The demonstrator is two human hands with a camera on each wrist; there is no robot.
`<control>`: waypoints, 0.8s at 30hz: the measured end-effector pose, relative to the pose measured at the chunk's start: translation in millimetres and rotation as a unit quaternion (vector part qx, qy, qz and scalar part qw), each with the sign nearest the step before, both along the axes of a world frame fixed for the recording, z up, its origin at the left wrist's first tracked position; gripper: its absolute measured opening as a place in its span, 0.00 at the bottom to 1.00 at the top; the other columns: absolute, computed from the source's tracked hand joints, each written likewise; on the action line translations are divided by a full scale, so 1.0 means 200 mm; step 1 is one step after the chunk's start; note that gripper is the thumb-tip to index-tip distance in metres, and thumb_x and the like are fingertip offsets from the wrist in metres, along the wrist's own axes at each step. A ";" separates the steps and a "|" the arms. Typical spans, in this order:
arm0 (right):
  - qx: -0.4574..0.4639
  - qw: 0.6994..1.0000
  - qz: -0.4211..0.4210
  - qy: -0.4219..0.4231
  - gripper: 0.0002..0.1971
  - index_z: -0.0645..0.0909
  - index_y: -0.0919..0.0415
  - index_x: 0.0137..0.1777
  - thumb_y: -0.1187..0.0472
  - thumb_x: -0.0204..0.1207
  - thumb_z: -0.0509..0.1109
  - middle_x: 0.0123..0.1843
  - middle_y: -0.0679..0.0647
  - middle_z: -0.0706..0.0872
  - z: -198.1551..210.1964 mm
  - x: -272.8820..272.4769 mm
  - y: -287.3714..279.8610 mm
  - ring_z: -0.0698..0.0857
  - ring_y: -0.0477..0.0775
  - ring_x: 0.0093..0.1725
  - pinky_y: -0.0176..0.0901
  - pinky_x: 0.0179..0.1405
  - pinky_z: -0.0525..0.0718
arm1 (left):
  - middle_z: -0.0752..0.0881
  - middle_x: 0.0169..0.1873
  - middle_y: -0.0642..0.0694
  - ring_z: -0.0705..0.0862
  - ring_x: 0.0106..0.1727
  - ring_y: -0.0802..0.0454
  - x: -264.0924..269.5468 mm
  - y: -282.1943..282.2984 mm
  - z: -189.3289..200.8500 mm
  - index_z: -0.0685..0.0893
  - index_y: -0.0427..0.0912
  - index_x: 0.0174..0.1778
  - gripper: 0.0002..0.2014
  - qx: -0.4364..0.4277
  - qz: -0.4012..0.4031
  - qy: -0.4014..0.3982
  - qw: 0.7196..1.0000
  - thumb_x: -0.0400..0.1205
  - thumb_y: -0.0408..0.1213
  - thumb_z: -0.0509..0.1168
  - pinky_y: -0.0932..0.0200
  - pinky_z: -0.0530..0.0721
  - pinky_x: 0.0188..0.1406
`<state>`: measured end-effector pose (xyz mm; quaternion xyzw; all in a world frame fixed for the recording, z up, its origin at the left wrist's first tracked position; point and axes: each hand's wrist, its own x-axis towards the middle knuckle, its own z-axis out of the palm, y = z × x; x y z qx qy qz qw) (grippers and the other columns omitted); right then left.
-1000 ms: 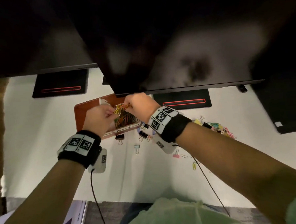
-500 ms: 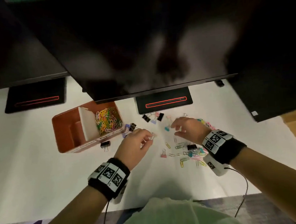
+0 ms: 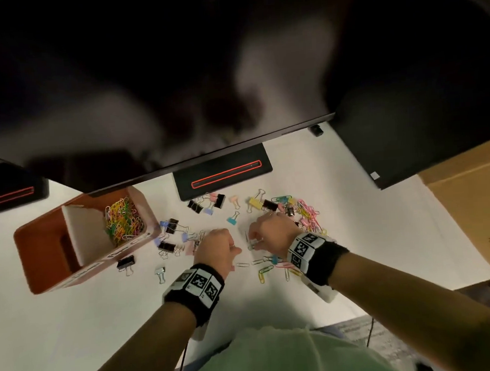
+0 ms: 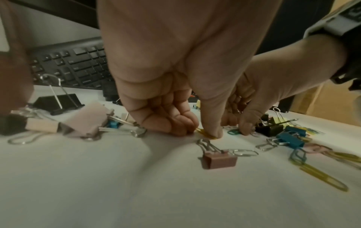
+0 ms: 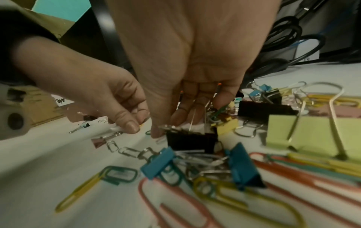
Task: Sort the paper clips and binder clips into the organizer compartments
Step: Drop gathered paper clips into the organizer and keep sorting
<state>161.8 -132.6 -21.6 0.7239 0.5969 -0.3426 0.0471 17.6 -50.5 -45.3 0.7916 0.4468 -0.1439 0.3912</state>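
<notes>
The brown organizer point(image 3: 51, 252) stands at the left, with a heap of coloured paper clips point(image 3: 123, 223) in its right compartment. Loose binder clips point(image 3: 167, 246) and paper clips point(image 3: 308, 216) lie scattered on the white desk. My left hand point(image 4: 201, 131) is down on the desk, fingers curled, thumb pinching a yellow paper clip point(image 4: 206, 133). Close beside it, my right hand point(image 5: 175, 123) holds several paper clips point(image 5: 215, 115) in its curled fingers, its thumb touching the desk beside a black binder clip point(image 5: 191, 141).
Dark monitors hang over the far half of the desk, with black stands point(image 3: 223, 172) behind the clips. A keyboard point(image 4: 78, 64) lies past the left hand. A cardboard box point(image 3: 472, 207) sits at the right. A pink binder clip point(image 4: 219, 160) lies just in front of the left hand.
Both hands left the organizer's paper clip compartment and came right and down to the loose clips. They now sit close together on the desk, each with clips in its fingers.
</notes>
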 end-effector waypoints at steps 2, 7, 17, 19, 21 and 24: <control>-0.009 1.000 0.001 0.013 0.10 0.82 0.53 0.56 0.54 0.77 0.66 0.53 0.52 0.86 0.00 0.01 0.02 0.81 0.55 0.56 0.50 0.61 0.77 | 0.80 0.43 0.43 0.84 0.40 0.46 0.00 -0.01 0.00 0.81 0.38 0.42 0.04 -0.004 0.015 -0.011 1.000 0.76 0.31 0.70 0.50 0.89 0.28; -0.059 0.995 0.082 0.022 0.10 0.84 0.55 0.56 0.58 0.78 0.66 0.57 0.52 0.85 0.03 0.04 0.08 0.82 0.55 0.58 0.48 0.62 0.79 | 0.76 0.43 0.45 0.82 0.41 0.47 -0.02 -0.01 -0.02 0.81 0.41 0.40 0.06 0.005 0.002 -0.028 1.000 0.75 0.26 0.69 0.51 0.89 0.28; -0.093 0.988 0.120 0.034 0.15 0.80 0.59 0.63 0.62 0.77 0.67 0.61 0.54 0.85 0.02 0.04 0.10 0.81 0.56 0.61 0.42 0.58 0.76 | 0.82 0.43 0.47 0.78 0.49 0.49 -0.05 0.03 0.02 0.81 0.42 0.46 0.03 0.093 -0.148 -0.028 0.984 0.78 0.33 0.64 0.57 0.77 0.46; -0.090 0.987 0.130 0.037 0.12 0.83 0.62 0.59 0.63 0.79 0.64 0.59 0.57 0.86 0.02 0.04 0.09 0.82 0.57 0.59 0.45 0.58 0.78 | 0.80 0.43 0.49 0.74 0.48 0.52 -0.07 0.03 0.04 0.82 0.44 0.43 0.04 0.113 -0.176 -0.050 0.977 0.79 0.34 0.62 0.60 0.69 0.43; -0.043 0.993 0.103 0.044 0.10 0.84 0.62 0.54 0.63 0.78 0.64 0.55 0.57 0.85 0.02 0.06 0.06 0.82 0.58 0.56 0.46 0.56 0.79 | 0.80 0.43 0.50 0.73 0.47 0.51 -0.09 0.01 0.06 0.81 0.46 0.42 0.03 0.119 -0.209 -0.074 0.968 0.78 0.35 0.63 0.58 0.69 0.44; 0.028 0.996 0.054 0.058 0.08 0.83 0.58 0.53 0.61 0.78 0.65 0.53 0.54 0.86 0.03 0.10 0.07 0.83 0.55 0.54 0.46 0.56 0.81 | 0.83 0.44 0.49 0.76 0.50 0.48 -0.12 -0.05 0.06 0.81 0.46 0.46 0.04 0.124 -0.247 -0.067 0.959 0.80 0.38 0.62 0.54 0.72 0.51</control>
